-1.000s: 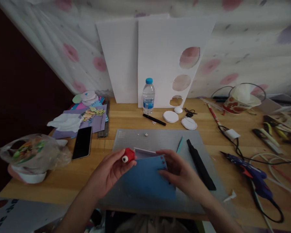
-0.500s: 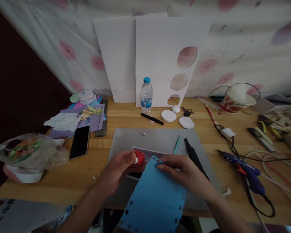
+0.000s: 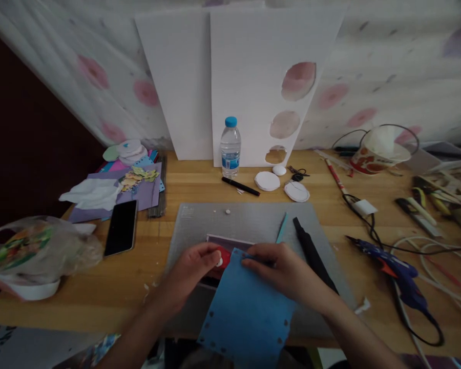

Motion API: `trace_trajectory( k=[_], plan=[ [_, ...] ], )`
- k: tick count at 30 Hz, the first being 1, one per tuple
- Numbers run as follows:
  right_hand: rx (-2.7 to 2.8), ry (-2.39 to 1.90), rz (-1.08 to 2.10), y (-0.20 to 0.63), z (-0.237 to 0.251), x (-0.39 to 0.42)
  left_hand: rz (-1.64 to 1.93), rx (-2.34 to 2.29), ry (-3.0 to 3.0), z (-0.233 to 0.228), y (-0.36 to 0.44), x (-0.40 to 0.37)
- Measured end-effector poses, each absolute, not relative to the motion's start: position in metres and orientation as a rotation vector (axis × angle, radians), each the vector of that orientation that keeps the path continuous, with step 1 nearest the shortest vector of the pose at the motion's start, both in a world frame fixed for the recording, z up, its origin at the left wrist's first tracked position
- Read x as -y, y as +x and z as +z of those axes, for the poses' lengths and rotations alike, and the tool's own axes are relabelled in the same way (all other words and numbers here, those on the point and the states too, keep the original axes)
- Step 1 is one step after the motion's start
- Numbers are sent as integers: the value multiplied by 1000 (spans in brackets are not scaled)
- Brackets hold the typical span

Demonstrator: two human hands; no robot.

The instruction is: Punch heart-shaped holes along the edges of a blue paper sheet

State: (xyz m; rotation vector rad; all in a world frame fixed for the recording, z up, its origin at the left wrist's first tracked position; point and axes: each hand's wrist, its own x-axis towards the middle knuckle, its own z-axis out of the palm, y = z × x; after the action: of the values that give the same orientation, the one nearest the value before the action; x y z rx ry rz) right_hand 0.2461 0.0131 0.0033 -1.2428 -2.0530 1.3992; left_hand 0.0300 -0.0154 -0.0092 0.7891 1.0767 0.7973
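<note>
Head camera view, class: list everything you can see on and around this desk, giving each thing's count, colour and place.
blue sheet: 1, blue with punched edges, front of the mat
red punch: 1, red, at the sheet's top edge
cutting mat: 1, grey, desk centre
water bottle: 1, clear with blue cap, back centre
foam boards: 2, white, leaning on the wall
black marker: 1, beside the bottle
phone: 1, black, left
glue gun: 1, blue, right
plastic bag: 1, clear, far left
left hand: on the punch
right hand: pinching the sheet
</note>
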Motion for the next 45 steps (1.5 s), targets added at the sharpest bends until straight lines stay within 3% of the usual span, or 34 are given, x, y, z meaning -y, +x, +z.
trace_trajectory(
  k=[45],
  plan=[
    [2086, -1190, 1449, 239, -7, -14, 682, -1110, 1031, -25, 26, 26]
  ],
)
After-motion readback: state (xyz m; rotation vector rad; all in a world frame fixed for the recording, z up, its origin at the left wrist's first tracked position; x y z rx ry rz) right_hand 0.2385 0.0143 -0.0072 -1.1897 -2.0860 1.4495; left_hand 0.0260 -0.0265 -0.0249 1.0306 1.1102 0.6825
